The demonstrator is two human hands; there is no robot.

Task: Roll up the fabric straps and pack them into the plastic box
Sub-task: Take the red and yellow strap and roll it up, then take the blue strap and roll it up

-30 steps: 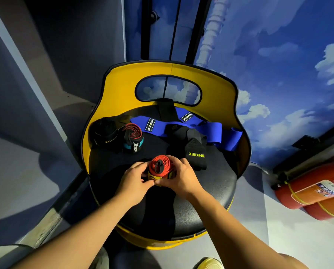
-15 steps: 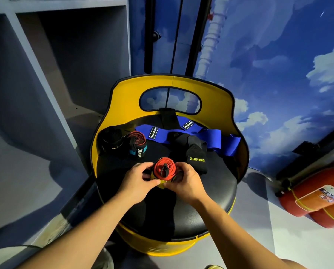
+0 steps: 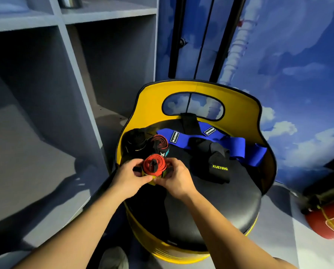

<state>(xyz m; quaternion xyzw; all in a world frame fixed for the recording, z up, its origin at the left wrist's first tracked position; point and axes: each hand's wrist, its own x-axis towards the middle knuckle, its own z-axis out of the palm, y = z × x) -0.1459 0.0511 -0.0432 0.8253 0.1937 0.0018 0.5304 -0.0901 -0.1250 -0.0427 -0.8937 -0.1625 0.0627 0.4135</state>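
Head view: both hands, left hand (image 3: 127,178) and right hand (image 3: 176,180), grip the red strap roll (image 3: 154,166) above the stool (image 3: 230,206); squeeze it tight so the coil cannot loosen.

Grey shelving (image 3: 65,55) — cloud-painted wall (image 3: 298,74)

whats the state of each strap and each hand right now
red strap: rolled up, held between both hands over the seat
left hand: grips the red strap
right hand: grips the red strap
black roll: rolled, lying on the seat
red and black roll: rolled, beside the black roll
blue strap: unrolled, lying loose
black XUEYING strap: unrolled, lying loose
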